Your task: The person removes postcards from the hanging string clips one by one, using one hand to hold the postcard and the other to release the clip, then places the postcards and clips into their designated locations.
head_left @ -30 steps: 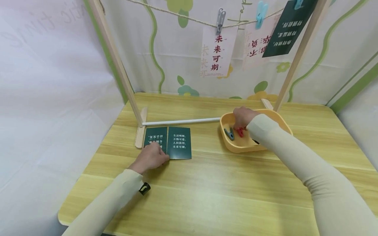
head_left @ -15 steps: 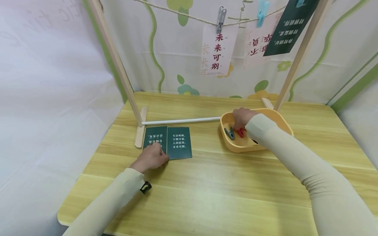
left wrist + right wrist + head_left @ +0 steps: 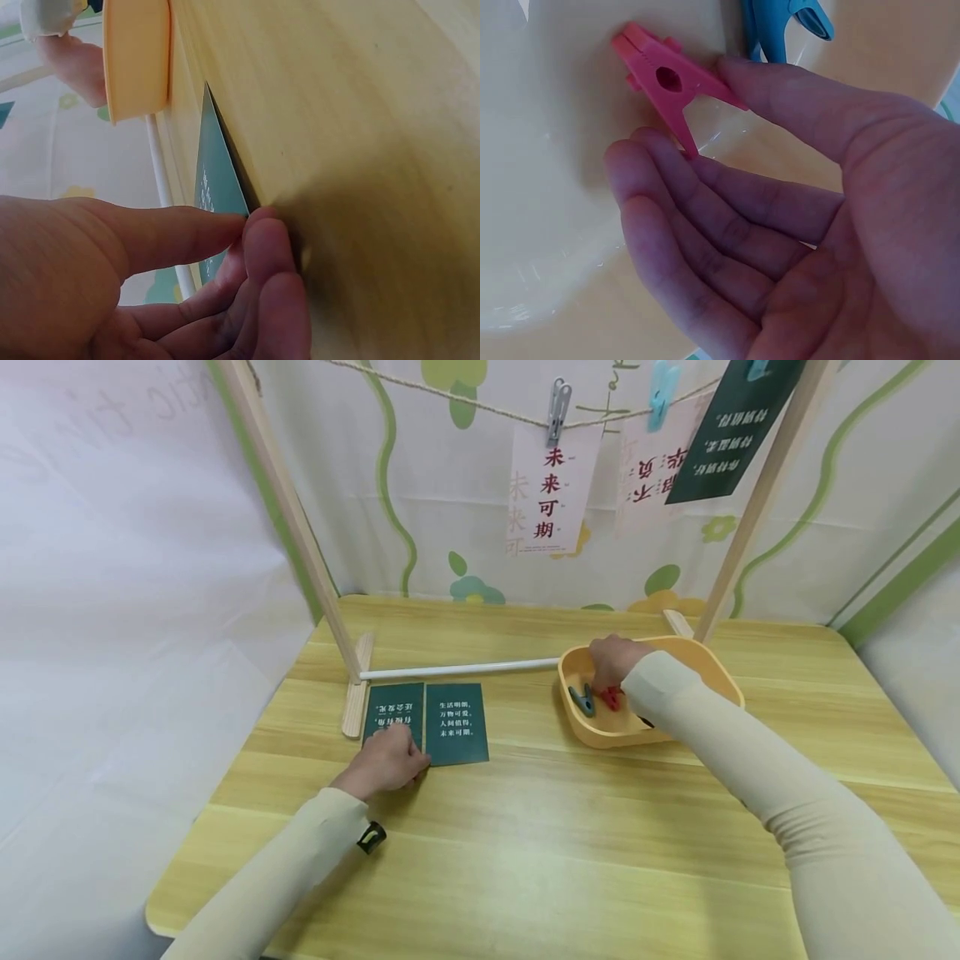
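Two dark green cards lie side by side on the table; the left hand [image 3: 384,762] pinches the lower left corner of the right-hand card [image 3: 456,727] between thumb and fingers, as the left wrist view shows. Its knuckles cover part of the left-hand card [image 3: 396,703]. Inside the yellow basket [image 3: 615,740], the right hand [image 3: 619,660] has its thumb and fingertips around the two legs of a red clothespin [image 3: 658,79]. A grey-green clothespin [image 3: 582,700] lies to its left; a blue one [image 3: 772,26] shows in the right wrist view.
A wooden frame [image 3: 300,527] with a white crossbar [image 3: 465,668] stands behind the cards. From its rope [image 3: 450,395] hang a white card [image 3: 553,493], a pink card [image 3: 652,472] and a dark green card [image 3: 738,435] on clothespins.
The right-hand card has shifted and turned very slightly at the left hand's fingers. The right hand stays in the basket at the red clothespin.
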`<state>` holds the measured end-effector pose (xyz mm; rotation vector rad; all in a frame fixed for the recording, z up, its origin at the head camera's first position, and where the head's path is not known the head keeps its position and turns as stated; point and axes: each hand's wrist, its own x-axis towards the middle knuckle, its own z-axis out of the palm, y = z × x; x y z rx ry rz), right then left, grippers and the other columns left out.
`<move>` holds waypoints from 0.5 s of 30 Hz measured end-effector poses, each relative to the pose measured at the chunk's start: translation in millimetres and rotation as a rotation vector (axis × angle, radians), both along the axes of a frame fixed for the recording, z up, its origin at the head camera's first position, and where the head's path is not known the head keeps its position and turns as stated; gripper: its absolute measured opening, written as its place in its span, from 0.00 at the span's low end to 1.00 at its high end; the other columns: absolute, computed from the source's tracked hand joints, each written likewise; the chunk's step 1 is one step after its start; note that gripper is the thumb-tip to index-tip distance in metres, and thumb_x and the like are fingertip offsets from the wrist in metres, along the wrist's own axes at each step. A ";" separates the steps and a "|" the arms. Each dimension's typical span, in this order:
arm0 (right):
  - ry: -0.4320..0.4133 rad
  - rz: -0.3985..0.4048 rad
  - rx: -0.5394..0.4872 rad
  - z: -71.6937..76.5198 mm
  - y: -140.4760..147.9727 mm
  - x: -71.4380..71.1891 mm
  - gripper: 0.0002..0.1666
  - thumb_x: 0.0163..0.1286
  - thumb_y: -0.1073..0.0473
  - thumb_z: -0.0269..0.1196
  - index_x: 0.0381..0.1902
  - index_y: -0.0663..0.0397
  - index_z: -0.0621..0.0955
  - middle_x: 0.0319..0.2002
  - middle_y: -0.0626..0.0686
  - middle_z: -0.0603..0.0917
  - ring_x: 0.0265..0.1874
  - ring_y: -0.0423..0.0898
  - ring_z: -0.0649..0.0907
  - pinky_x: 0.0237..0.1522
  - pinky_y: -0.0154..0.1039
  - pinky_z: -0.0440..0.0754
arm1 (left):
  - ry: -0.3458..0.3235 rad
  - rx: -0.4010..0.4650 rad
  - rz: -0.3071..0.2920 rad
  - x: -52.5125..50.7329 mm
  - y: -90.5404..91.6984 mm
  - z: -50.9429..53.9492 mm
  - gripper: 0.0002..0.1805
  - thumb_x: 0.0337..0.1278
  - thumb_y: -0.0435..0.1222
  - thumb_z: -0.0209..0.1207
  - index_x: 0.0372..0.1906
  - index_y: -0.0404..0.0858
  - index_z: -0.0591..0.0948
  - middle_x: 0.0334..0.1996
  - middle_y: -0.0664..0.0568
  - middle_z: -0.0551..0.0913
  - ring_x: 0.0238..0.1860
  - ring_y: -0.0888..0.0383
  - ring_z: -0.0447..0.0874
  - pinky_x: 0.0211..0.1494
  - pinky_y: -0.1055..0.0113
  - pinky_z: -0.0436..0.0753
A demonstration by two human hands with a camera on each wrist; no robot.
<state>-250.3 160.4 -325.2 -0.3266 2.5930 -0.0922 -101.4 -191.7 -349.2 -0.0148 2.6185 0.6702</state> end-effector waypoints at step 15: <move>-0.060 0.012 -0.043 1.1 9.8 -2.7 0.09 0.66 0.59 0.67 0.38 0.59 0.80 0.29 0.56 0.88 0.21 0.44 0.79 0.24 0.33 0.75 | 0.023 0.040 -0.013 1.1 -1.3 4.4 0.23 0.75 0.38 0.61 0.18 0.37 0.86 0.18 0.50 0.87 0.16 0.61 0.70 0.21 0.72 0.65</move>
